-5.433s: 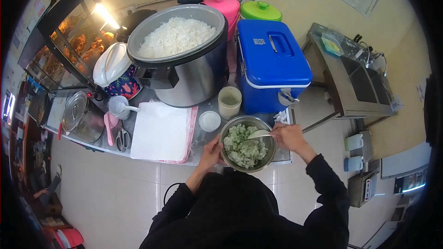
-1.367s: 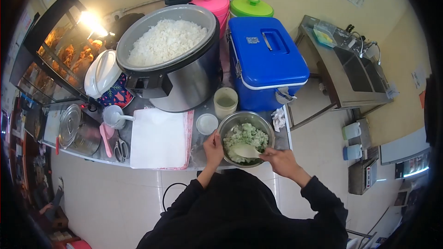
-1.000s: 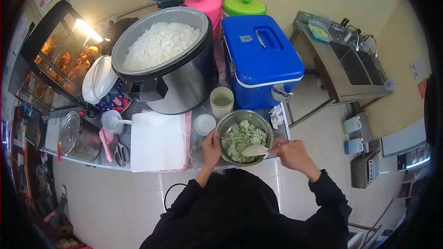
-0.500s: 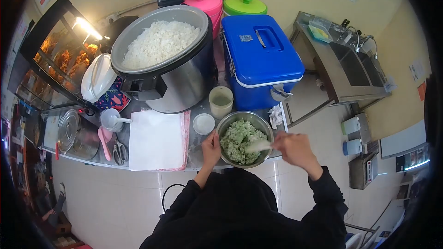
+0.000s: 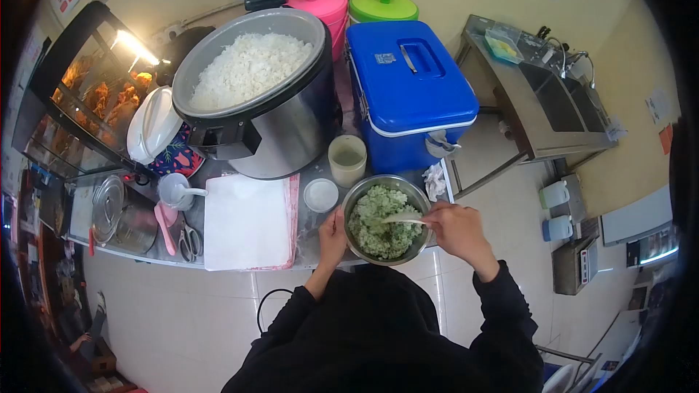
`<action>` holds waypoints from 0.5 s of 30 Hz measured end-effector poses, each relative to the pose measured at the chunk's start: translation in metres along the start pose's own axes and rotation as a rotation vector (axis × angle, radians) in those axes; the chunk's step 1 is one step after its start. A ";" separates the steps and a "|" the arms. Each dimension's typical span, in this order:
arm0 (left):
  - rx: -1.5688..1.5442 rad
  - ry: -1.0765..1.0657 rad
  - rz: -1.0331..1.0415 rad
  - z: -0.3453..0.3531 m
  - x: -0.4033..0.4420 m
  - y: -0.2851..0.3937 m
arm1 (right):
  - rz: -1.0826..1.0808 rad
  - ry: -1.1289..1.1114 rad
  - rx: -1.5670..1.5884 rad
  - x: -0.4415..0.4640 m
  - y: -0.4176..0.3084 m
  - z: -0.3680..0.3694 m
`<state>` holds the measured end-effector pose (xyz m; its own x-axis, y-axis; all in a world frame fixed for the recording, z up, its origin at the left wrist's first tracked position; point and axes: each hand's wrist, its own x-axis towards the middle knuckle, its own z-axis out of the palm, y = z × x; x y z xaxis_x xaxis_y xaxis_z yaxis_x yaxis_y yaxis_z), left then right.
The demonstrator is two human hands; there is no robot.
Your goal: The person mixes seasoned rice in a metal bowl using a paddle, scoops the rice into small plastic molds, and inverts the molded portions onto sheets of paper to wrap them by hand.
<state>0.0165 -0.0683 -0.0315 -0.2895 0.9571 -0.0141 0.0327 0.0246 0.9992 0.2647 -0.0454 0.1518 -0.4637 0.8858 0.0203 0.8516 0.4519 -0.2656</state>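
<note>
A steel mixing bowl (image 5: 352,250) at the front edge of the counter holds green-tinted rice (image 5: 386,241). My left hand (image 5: 333,236) grips the bowl's left rim. In my right hand (image 5: 459,229) is a white rice paddle (image 5: 405,217), its blade down in the green rice. Just left of the bowl sits a small white dish (image 5: 321,195). Behind the bowl stands a pale cup (image 5: 347,161) with greenish contents.
A large open rice cooker (image 5: 291,138) full of white rice stands behind, beside a blue cooler box (image 5: 415,80). White paper sheets (image 5: 247,222), scissors (image 5: 191,240) and a pink spoon (image 5: 166,229) lie leftward. A crumpled tissue (image 5: 435,182) is right of the bowl.
My right hand has moved slightly left and lower over the bowl, and the paddle now lies further across the rice. The rice looks more evenly green. My left hand stays on the rim.
</note>
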 end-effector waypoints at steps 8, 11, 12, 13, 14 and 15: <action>0.103 -0.056 0.036 0.000 0.004 0.008 | 0.034 -0.115 -0.114 -0.004 0.019 0.044; 0.063 -0.029 0.035 0.002 0.005 -0.005 | 0.057 -0.045 0.074 -0.014 0.003 0.005; 0.076 -0.020 0.040 0.003 0.004 0.000 | 0.013 -0.064 0.067 -0.016 -0.002 0.011; 0.091 -0.012 0.046 0.004 0.003 0.007 | -0.029 -0.083 0.061 -0.019 -0.011 0.023; 0.106 -0.006 0.052 0.005 0.002 0.013 | -0.070 -0.101 0.056 -0.024 -0.015 0.033; 0.087 -0.021 0.039 0.004 0.001 0.009 | -0.021 -0.106 0.033 -0.029 -0.012 0.041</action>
<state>0.0202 -0.0659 -0.0231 -0.2664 0.9636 0.0226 0.1269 0.0118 0.9918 0.2578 -0.0805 0.1147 -0.5063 0.8591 -0.0749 0.8336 0.4653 -0.2978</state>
